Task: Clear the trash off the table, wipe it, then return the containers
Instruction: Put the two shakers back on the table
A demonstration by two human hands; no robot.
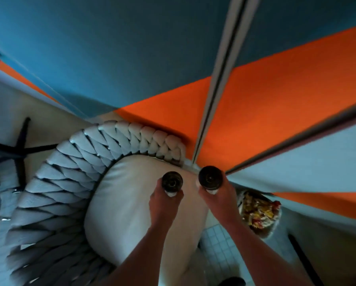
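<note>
My left hand point(162, 203) grips a small container with a dark round lid point(172, 181), seen from above. A slightly larger container with a dark round lid point(210, 176) is held in my right hand point(218, 198). Both are upright, side by side and apart, above the seat cushion point(135, 213) of a chair. The containers' bodies are mostly hidden under their lids and my fingers. No table top shows in this view.
A chair with a grey woven backrest point(73, 162) stands below me on the left. A clear bag of colourful trash point(259, 213) sits low on the right on a small-tiled floor point(220, 250). A blue and orange wall point(255, 96) and a white vertical frame point(218, 79) stand ahead. Black table legs point(21, 149) at far left.
</note>
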